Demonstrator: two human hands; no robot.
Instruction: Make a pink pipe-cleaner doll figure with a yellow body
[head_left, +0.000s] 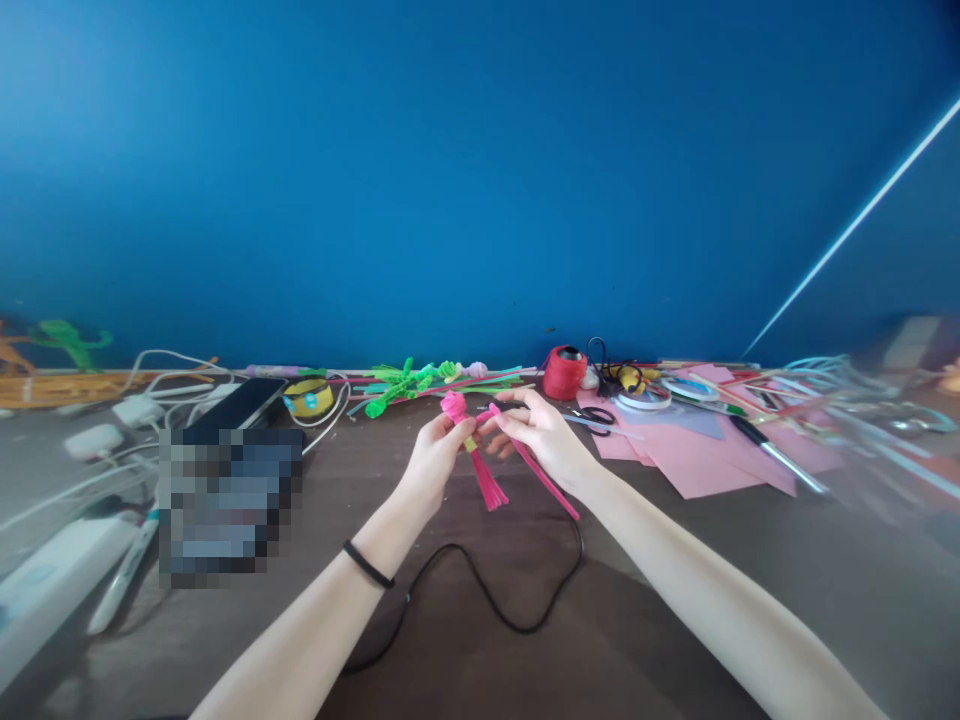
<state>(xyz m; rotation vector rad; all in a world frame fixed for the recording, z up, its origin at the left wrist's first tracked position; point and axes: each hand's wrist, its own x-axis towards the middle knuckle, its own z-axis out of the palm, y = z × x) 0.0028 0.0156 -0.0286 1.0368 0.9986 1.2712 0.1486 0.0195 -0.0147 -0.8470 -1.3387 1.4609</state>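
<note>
Near the middle of the head view, my left hand (433, 462) pinches a bright pink pipe-cleaner figure (491, 490). A curled knob tops it, a yellow band circles its middle, and loose strands hang below. To its right, my right hand (546, 438) is closed on a pink pipe cleaner (549, 485), whose long end slants down past the palm. Its upper end comes close to the figure; whether they join is hidden by the fingers. Both hands are raised over the dark table (420, 620). A black cord (517, 628) curves below them.
Green pipe cleaners (405, 385), a red thread spool (565, 373) and black-handled scissors (598, 418) lie behind my hands. Pink paper sheets (697, 465) and a pen (780, 455) are at right. A phone (232, 408), white cables and a power strip (64, 580) occupy the left.
</note>
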